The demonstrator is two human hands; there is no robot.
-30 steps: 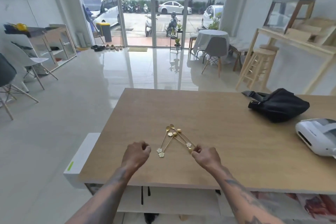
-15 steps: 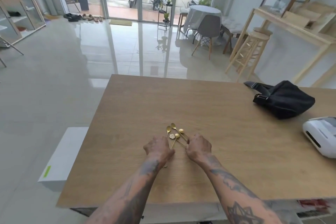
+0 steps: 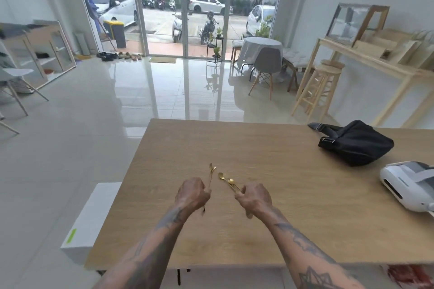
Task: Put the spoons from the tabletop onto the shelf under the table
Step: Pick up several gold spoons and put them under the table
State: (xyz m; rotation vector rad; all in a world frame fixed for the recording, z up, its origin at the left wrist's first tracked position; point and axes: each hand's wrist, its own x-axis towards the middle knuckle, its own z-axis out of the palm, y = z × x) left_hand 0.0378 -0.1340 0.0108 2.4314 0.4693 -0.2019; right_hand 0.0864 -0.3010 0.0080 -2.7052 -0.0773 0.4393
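Small gold spoons are split between both hands over the wooden tabletop [image 3: 293,195]. My left hand [image 3: 192,193] is closed on thin gold spoons [image 3: 211,170] whose bowls stick up and away from the fist. My right hand [image 3: 254,197] grips other gold spoons [image 3: 226,180], their bowls pointing up-left. Both bunches are lifted off the wood, and no spoon is left lying on the table. The shelf under the table [image 3: 234,277] shows only as a pale strip below the near edge.
A black bag [image 3: 357,142] lies at the table's far right, and a white device [image 3: 408,187] sits by the right edge. A white box [image 3: 91,218] stands on the floor left of the table. Chairs, a stool and a side counter stand further off.
Both hands closed on the spoons that lay in a crossed pile and lifted them apart, left bunch to the left, right bunch to the right. The camera tilted up slightly.
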